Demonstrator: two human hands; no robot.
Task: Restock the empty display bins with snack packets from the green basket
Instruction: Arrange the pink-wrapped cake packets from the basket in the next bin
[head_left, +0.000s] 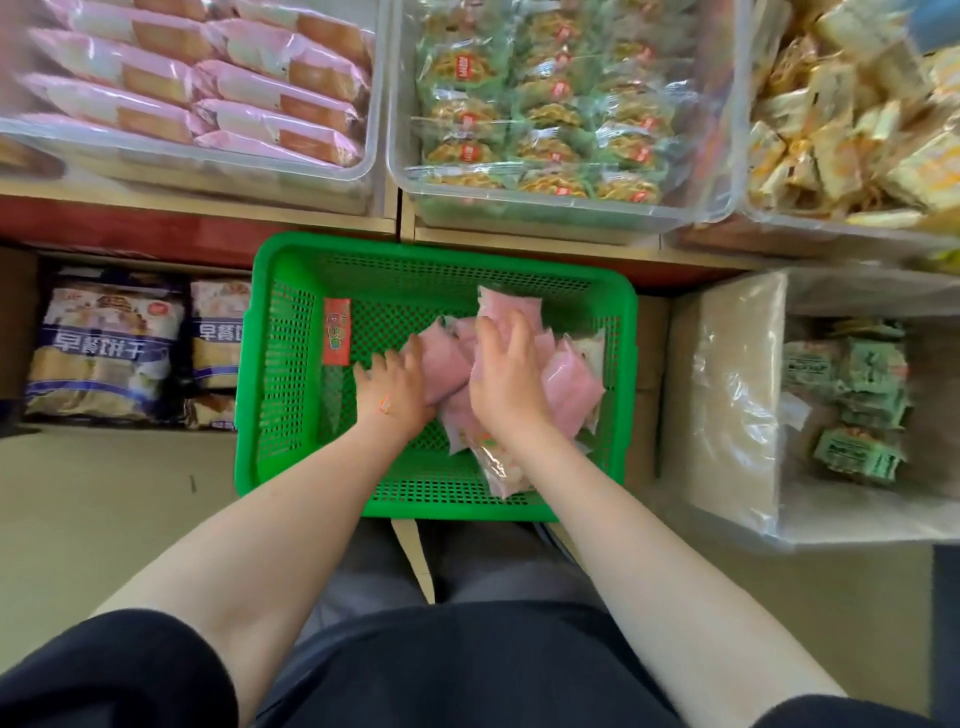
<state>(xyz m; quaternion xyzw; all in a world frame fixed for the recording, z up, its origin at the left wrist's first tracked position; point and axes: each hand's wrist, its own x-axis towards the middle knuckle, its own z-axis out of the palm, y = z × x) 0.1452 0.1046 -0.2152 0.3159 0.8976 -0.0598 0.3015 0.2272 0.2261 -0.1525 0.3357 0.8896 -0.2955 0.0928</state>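
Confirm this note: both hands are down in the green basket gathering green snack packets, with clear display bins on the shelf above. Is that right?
One detail is off. The head view shows the left hand and right hand in the green basket gathering pink snack packets, not green ones. The clear display bins on the shelf above are as stated.

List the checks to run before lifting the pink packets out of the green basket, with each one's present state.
1. Both hands on the pile: ok. The left hand and right hand rest on the pink plastic snack packets.
2. Firm grip on the packets: cannot tell; the fingertips are hidden.
3. Packets inside the green perforated plastic basket: ok.
4. Matching bin in view: ok. The clear plastic bin of pink packets sits upper left.
5. Room in that bin: cannot tell; its visible part looks packed.
6. Stray red-and-green packet by the basket's left wall: not ok, not gathered.
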